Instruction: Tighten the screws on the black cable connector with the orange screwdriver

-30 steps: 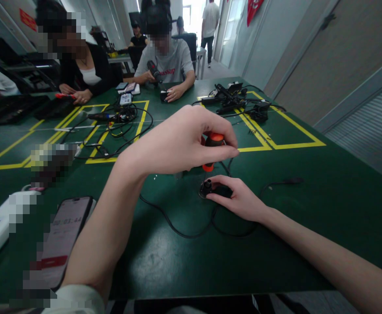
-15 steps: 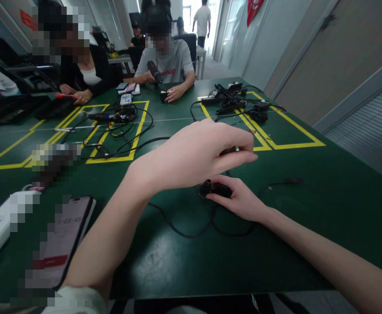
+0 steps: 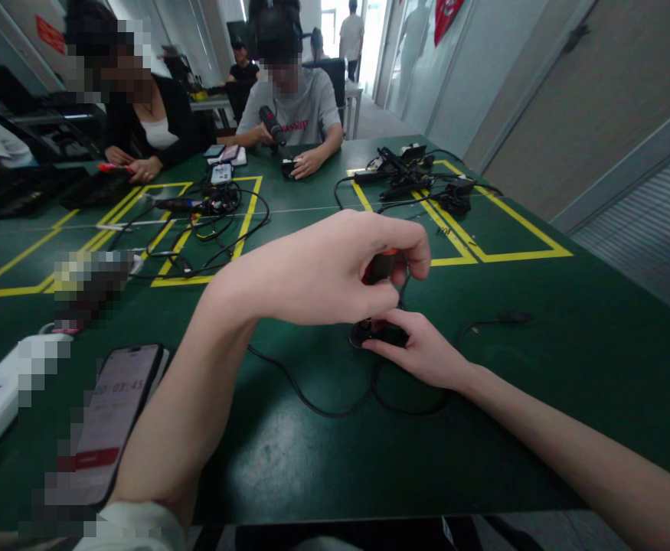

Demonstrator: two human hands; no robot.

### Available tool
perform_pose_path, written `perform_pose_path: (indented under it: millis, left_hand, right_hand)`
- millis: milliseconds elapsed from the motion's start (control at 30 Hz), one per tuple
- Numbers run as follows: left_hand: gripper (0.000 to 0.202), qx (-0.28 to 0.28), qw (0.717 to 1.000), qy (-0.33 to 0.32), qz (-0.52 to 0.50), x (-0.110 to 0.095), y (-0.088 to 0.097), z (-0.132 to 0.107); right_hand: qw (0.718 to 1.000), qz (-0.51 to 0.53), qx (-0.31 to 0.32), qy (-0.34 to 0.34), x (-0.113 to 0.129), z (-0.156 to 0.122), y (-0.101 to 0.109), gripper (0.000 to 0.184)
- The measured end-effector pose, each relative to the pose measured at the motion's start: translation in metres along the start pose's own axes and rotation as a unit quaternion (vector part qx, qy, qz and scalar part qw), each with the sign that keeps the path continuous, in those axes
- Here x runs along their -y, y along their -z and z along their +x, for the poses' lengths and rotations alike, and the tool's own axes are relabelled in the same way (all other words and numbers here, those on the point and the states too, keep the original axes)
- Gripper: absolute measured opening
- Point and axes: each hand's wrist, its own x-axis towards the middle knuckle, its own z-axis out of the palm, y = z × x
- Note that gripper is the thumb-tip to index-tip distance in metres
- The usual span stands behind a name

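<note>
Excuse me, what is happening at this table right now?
A person grips a screwdriver upright in the left hand, directly over a small black part. The right hand holds that part down on the green table. A black cable loops in front of the part. A phone lies at the near left. Across the table, two other people handle their own tools.

In our left grip [image 3: 323,268] we see a handle [image 3: 381,264] that is black with an orange-red edge. Just below the grip the small part [image 3: 362,334] is black, as is the cable [image 3: 312,399] looping nearer us. The worktop [image 3: 541,383] is dark green, with yellow lined boxes [image 3: 484,252] beyond the grip.
</note>
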Motion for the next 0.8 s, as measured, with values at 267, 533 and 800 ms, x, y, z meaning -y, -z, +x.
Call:
perform_pose_path:
  millis: [267,533,800]
  left_hand:
    - [0.033,-0.038,0.999,0.009,0.038,0.001,-0.004,0.001]
    - [0.017,-0.105,0.986,0.002,0.132,0.005,-0.008,0.007]
    - [0.018,-0.128,0.977,-0.008,0.172,0.004,-0.014,0.014]
  right_hand:
    - [1.0,-0.006,0.003,-0.002,0.001,0.0,0.001,0.022]
    - [1.0,-0.009,0.005,-0.003,0.001,0.0,0.0,0.023]
    - [1.0,-0.014,0.004,-0.003,0.0,0.0,0.0,0.024]
